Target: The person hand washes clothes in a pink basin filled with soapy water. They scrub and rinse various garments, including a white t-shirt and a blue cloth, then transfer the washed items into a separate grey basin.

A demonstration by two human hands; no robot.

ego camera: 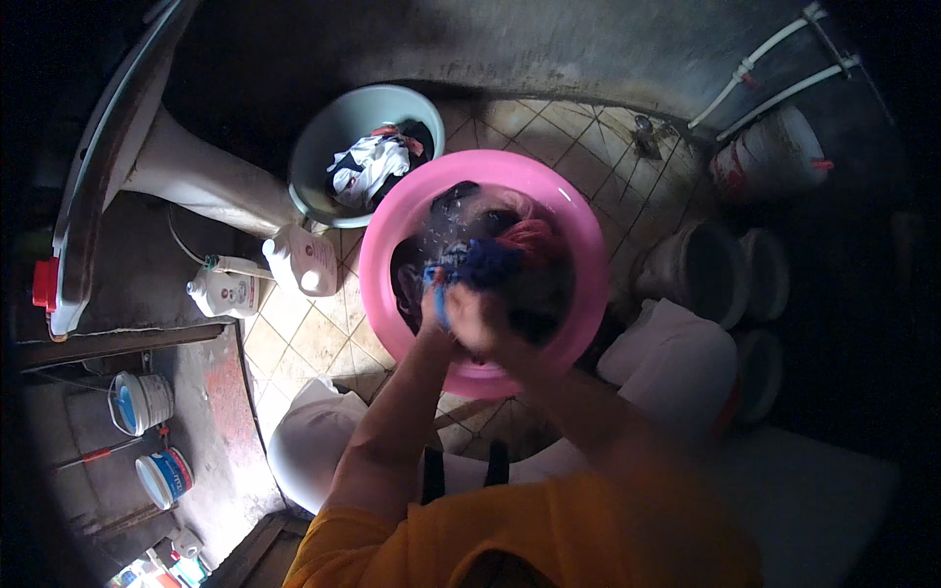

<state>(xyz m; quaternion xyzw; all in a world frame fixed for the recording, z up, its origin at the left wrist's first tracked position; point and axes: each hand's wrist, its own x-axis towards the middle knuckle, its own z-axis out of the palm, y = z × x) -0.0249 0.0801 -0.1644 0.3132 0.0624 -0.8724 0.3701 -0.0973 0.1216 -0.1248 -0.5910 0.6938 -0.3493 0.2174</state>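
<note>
A pink plastic basin (382, 257) stands on the tiled floor before me, holding wet dark, pinkish and red cloth (531, 239). Over its near part, my left hand (435, 305) grips a blue patterned cloth (481, 263). My right hand (474, 320), blurred by motion, is beside it and closed against the same cloth. The fingers of both hands are partly hidden. Behind and left of the pink basin is a grey-green basin (305, 158) with white, dark and reddish clothes (375, 167).
White plastic jugs (312, 261) stand left near a sink pedestal (213, 173). Several buckets (709, 275) line the right side. White pipes (764, 66) run along the back wall near a floor fitting (644, 132). My knees flank the pink basin.
</note>
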